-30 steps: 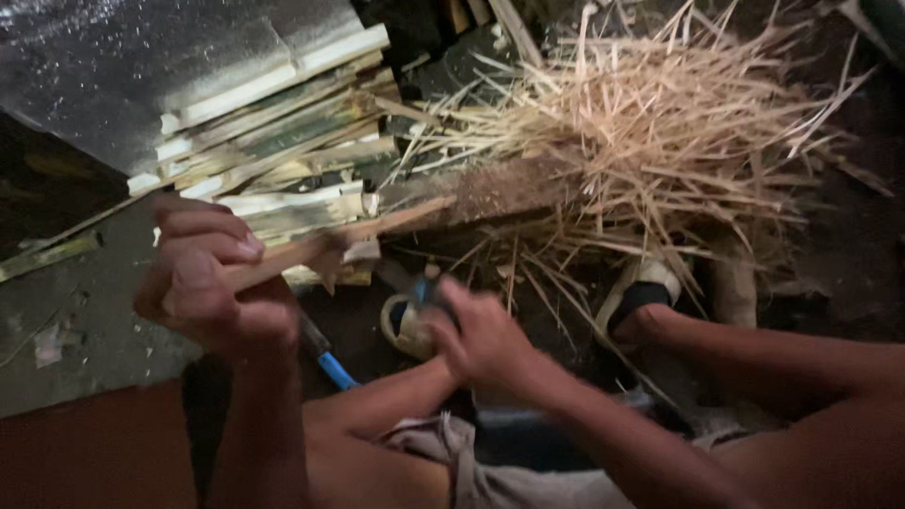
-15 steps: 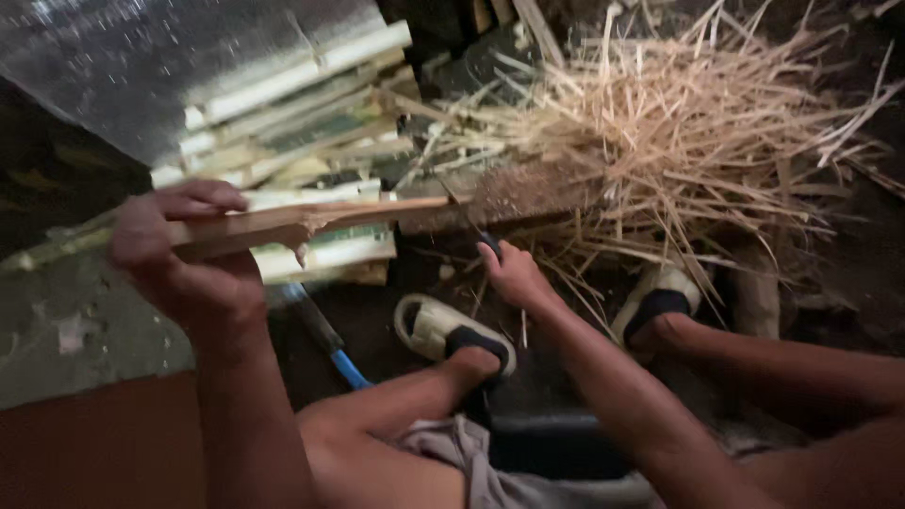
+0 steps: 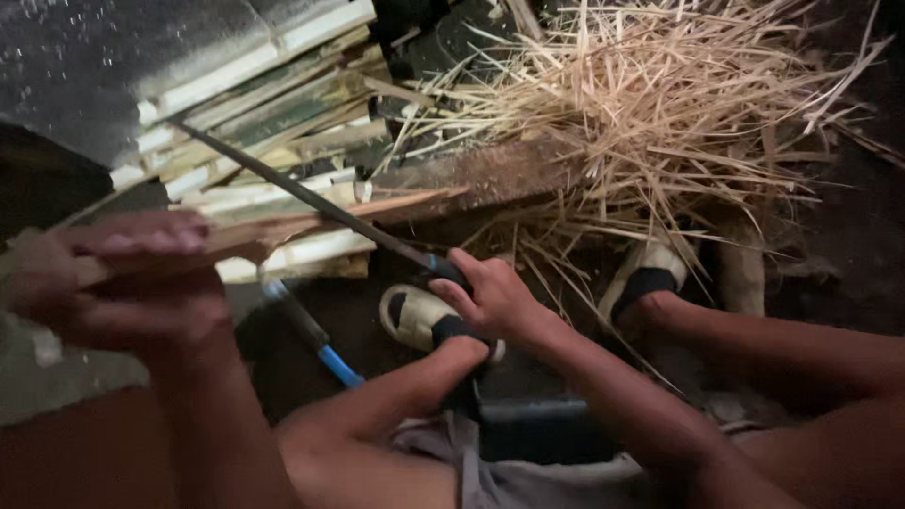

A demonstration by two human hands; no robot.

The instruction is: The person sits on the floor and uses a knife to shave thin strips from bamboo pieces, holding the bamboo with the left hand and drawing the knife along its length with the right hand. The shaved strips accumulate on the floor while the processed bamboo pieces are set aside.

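Since the earlier frame the right hand [image 3: 490,297] has pulled back toward the body and now lays a long dark blade [image 3: 302,198] across the wooden strip [image 3: 311,221], where before it reached out to the strip's far end. At the left, the left hand [image 3: 118,283] is clenched around the near end of that strip, which runs rightward to its splintered tip over a stack of split bamboo pieces [image 3: 255,104]. Further right, the right hand's fingers wrap tight round the blade's blue-banded handle, above a pale sandal [image 3: 415,316], with a heap of straw-coloured shavings [image 3: 660,104] beyond.
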